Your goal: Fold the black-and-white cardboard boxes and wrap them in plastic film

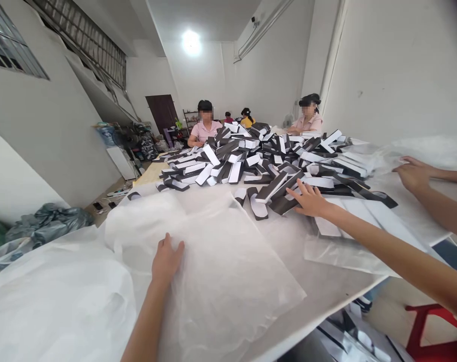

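Observation:
My left hand [168,261] lies on a white translucent plastic bag [236,271] spread flat on the table. Its thumb stands apart from the fingers, and some fingertips are hidden. My right hand [309,198] reaches to the near edge of a large heap of black-and-white folded card boxes [228,156]. With spread fingers it touches a black box piece [283,201] at the front of the heap. Beside it lies a curved black-and-white piece [258,203]. Under my right forearm, a clear bag [337,249] holds several flat white boxes.
At the right, a co-worker's hands [417,173] are at clear plastic film. Two people in pink [205,128] sit behind the heap. More white plastic [58,296] covers the table's left side. A red stool [435,332] and bagged boxes [349,332] are below the table edge.

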Available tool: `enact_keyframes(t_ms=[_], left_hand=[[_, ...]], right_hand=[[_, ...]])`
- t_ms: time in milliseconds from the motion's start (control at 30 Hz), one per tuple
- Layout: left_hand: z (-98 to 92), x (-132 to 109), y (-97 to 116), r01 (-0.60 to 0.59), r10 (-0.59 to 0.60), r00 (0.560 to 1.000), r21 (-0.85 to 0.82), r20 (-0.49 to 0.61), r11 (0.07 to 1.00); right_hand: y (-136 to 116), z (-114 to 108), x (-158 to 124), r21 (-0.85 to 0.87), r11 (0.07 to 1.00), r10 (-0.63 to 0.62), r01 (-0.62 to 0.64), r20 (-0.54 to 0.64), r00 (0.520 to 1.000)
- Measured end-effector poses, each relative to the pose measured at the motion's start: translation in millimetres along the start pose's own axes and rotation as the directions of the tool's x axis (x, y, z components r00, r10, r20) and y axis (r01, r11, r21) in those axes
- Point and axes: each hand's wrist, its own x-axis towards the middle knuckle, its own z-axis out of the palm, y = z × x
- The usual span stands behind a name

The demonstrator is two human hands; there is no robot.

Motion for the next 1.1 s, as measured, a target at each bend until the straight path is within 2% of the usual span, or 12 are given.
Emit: enact_keyframes(t_ms=[167, 300, 467, 733, 967, 1100], left_hand=[[0.2, -0.1, 0.6, -0.005, 0.005, 1.000, -0.001, 0.011, 1.000], [-1.7, -1.7, 1.4, -0.014, 0.014, 1.000, -0.005, 0.013, 1.000], [-3.9, -3.8, 3.9, -0.010, 0.009, 0.999, 0.008, 0.051, 1.000], [-4.7, -2.7, 4.7, -0.022, 0.021, 0.998, 0.027, 0.052, 0.999], [-3.5, -3.3, 4.3, -0.036, 0.035, 0.998, 0.017, 0.048, 0.999], [-4.4, -4.5, 2.9, -0.028, 0.029, 0.999, -0.028, 0.039, 0.999]], right_hand=[[-13.4, -7.9, 43.0, -0.019, 0.996, -0.091, 0.091, 0.014, 0.996], [-26.3, -10.5, 58.7, -0.029, 0.988, -0.150, 0.151, 0.014, 0.989], [-35.9, -10.3, 51.7, 0.143, 0.966, -0.223, 0.213, 0.052, 0.974], [-42.0, -19.4, 42.3, 0.276, 0.912, -0.330, 0.303, 0.057, 0.942], [-63.4, -21.6, 51.5, 0.449, 0.855, -0.331, 0.260, 0.087, 0.940], [-72.8, -27.1, 58.9, 0.484, 0.828, -0.330, 0.284, 0.011, 0.944]])
